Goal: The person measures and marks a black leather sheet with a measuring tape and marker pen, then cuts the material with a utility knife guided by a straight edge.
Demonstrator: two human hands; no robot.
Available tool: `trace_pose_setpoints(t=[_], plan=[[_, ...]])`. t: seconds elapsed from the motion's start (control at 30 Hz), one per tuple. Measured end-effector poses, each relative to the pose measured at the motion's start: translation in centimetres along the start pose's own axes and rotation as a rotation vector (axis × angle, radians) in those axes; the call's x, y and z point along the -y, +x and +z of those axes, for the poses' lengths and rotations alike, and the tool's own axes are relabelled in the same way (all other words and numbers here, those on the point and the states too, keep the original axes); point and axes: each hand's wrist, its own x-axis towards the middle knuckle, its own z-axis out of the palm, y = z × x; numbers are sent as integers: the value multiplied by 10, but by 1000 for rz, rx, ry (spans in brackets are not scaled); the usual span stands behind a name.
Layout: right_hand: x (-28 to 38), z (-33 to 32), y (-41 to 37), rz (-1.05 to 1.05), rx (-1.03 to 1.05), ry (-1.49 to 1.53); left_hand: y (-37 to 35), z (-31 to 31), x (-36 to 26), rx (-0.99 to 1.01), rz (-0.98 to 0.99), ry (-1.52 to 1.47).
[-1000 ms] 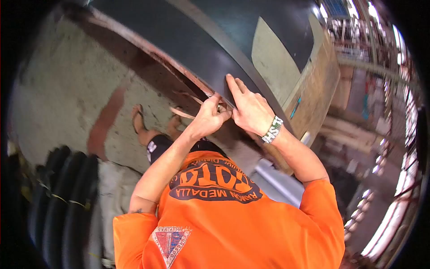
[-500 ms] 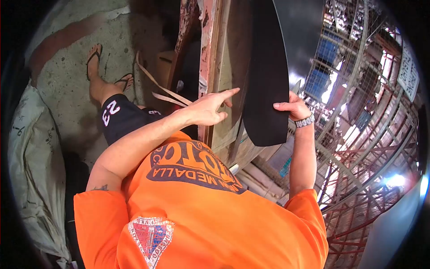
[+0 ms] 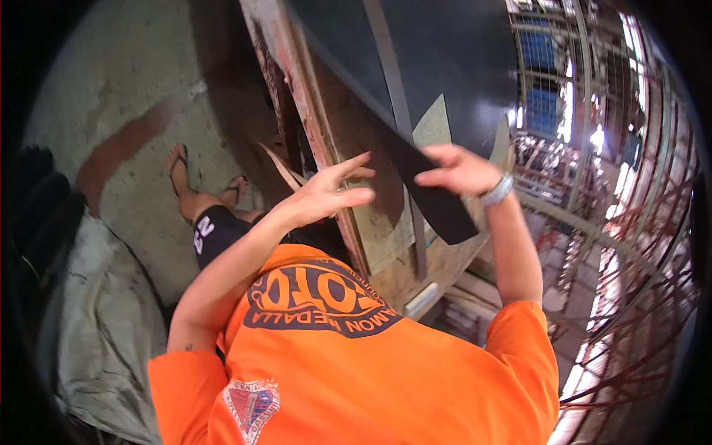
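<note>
Looking down from the head camera, the view takes in the person's orange shirt (image 3: 356, 371) at the bottom, with both bare arms reaching up and forward from it. The right hand (image 3: 456, 169), with a beaded bracelet (image 3: 497, 190) on its wrist, has its fingers curled and its thumb pinched onto the lower edge of a black sheet (image 3: 445, 59). That sheet fills the top middle of the picture and hangs down in a narrow pointed flap just below the hand. The left hand (image 3: 326, 194) is apart from the sheet, a little to its left. Its fingers are spread and loose, the forefinger stretched toward the sheet, and it has hold of nothing. It hovers in front of a rusty bar (image 3: 297, 96) that slants down the picture beside the sheet; whether the palm touches the bar I cannot tell. Under the sheet and between the two hands lies a pale wooden board (image 3: 386, 245), leaning against the bar. Tan straps (image 3: 285, 167) stick out just left of the bar, near the left wrist. Farther left is the concrete floor (image 3: 111, 89), with a foot (image 3: 178, 167) in a flip-flop on it. A grey sack (image 3: 104, 319) lies at lower left. A wire fence (image 3: 630, 185) runs along the right side, well apart from both hands.
</note>
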Motion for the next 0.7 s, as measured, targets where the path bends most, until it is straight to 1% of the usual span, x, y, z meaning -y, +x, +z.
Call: trace_pose_setpoints(t=[0.03, 0.07, 0.1, 0.17, 0.2, 0.23, 0.27, 0.3, 0.37, 0.43, 0.5, 0.53, 0.63, 0.67, 0.7], plan=[[-3, 35, 0, -317, -127, -316, -11, -5, -6, 23, -31, -112], [-3, 77, 0, -263, -326, -448, -19, -4, -6, 18, 5, -287], [1, 116, 3, -189, -521, -571, -24, -11, -1, 25, -26, -389], [12, 162, 17, -19, -552, -466, -29, -12, -10, -58, -127, -412], [8, 179, 21, 11, -554, -467, -31, -22, -5, -119, -197, -393], [-3, 194, 26, 8, -549, -403, -32, -37, 8, -184, -263, -374], [-7, 207, 26, -1, -592, -388, -32, -47, 11, -247, -329, -355], [-9, 216, 26, -2, -639, -372, -29, -51, 4, -252, -356, -296], [-17, 226, 25, -37, -683, -264, -18, -51, -7, -239, -408, -183], [-20, 230, 20, -57, -724, -133, -8, -50, -13, -274, -493, -115], [-24, 236, 19, -20, -757, -122, 5, -54, -17, -301, -562, -34], [-22, 240, 17, -15, -795, -113, 11, -49, -24, -332, -580, -76], [-11, 251, 7, 1, -916, 6, 23, -31, -39, -384, -638, 21], [-5, 253, 3, 18, -961, 15, 23, -30, -43, -364, -797, -63], [-1, 254, -2, 14, -1006, 23, 25, -34, -37, -366, -843, -117]])
